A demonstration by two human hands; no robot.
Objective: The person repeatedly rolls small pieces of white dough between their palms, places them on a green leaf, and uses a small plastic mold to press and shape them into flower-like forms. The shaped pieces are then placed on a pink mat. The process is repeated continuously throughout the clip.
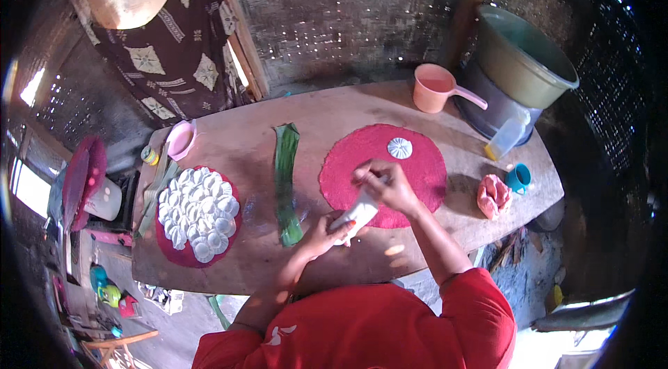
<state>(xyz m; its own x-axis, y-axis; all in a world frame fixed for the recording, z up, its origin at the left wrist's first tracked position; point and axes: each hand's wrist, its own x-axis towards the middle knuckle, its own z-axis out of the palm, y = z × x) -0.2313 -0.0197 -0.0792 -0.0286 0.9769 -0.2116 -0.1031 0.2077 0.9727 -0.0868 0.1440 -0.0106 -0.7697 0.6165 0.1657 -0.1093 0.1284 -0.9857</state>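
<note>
My left hand (321, 230) grips the lower end of a white log of dough (359, 213), held tilted over the near edge of a round red mat (424, 174). My right hand (384, 185) pinches at the log's upper end. One white ridged dough disc (399, 148) lies alone near the mat's far edge. To the left, a second red mat (182, 255) is heaped with several of the same white discs (198, 212).
A folded green leaf (286, 181) lies on the wooden table (250, 139) between the mats. A pink scoop (435, 88), green basin (523, 54), plastic bottle (506, 137), teal cup (519, 177), pink cloth (493, 196) and pink bowl (180, 139) ring the table. A person in patterned fabric (174, 42) stands behind.
</note>
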